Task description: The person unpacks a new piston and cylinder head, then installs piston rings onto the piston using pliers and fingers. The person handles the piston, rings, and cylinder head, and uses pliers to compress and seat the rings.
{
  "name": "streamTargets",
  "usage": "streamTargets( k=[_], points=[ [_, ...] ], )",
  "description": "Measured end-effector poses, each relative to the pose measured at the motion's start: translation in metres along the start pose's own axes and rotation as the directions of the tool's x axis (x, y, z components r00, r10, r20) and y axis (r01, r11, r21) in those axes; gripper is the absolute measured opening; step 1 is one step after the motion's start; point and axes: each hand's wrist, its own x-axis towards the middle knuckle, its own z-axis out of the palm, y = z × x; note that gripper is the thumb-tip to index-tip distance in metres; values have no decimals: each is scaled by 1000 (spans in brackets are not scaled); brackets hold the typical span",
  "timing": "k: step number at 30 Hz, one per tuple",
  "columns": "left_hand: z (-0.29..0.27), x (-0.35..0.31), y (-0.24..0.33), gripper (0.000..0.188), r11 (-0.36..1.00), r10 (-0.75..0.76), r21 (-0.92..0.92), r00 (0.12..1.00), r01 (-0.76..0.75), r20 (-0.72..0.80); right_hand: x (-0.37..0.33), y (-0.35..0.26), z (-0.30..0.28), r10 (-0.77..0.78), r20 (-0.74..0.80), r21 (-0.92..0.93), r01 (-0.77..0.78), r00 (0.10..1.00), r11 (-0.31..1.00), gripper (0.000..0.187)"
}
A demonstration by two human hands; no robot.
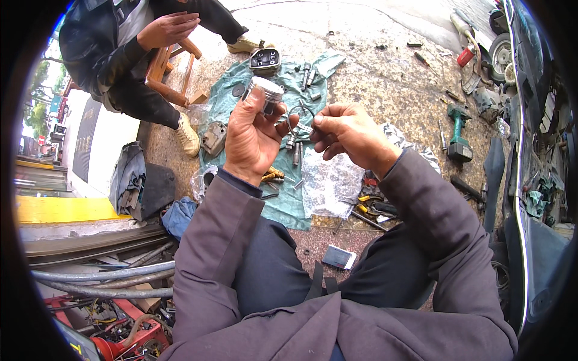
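Head, left (254,139) clasping piston (268,90), right (351,133) pinching ring (289,122)

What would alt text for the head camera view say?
A person's left hand holds a silver piston, right hand a thin dark ring, above a green cloth scattered with metal parts. Another person is at upper left.

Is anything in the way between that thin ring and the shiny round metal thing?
Yes, fingertips of the left hand, which holds the shiny piston, lie between it and the thin ring in the right hand. Nothing else visible blocks the gap.
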Motion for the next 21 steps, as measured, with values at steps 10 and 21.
streamTargets(
  k=[10, 21],
  points=[
    [-2, 2, -1, 29, 1000, 7, 27, 1000, -7, 7, 3, 2, -2, -54, 9, 6, 54, 999, 999, 19],
    [1, 2, -1, 21, 999, -10, 37, 999, 9, 31, 2, -1, -1, -304, -114, -438, 227, 946, 870, 18]
  ],
)
